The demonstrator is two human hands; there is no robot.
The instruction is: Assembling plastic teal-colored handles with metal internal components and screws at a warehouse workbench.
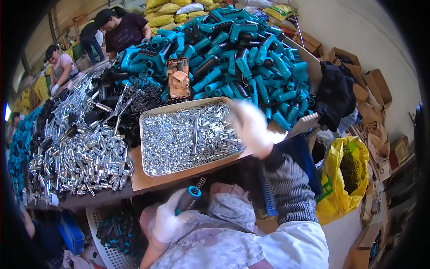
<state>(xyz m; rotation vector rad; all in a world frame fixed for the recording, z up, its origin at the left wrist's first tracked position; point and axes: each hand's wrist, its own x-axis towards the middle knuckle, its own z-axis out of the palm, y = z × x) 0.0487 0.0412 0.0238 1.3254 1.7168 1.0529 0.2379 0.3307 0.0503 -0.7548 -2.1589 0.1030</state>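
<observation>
My left hand (170, 219), in a white glove, is closed around a teal-and-black plastic handle (188, 198), low in front of my body. A thin coil spring (200, 183) sticks up out of the handle's open end. My right hand (251, 125), also gloved in white, is smeared by motion over the right edge of a shallow tray (150, 171). Whether its fingers hold anything cannot be made out. Small shiny metal parts (174, 139) fill the tray, and a longer metal piece (195, 134) lies across them.
Teal handles (251, 45) are heaped behind the tray, metal cylinders (85, 152) to its left. A phone-like device (178, 80) stands at the tray's back edge. On the right are a yellow sack (331, 197) and a black cloth (336, 94). Co-workers (125, 31) work at the far left.
</observation>
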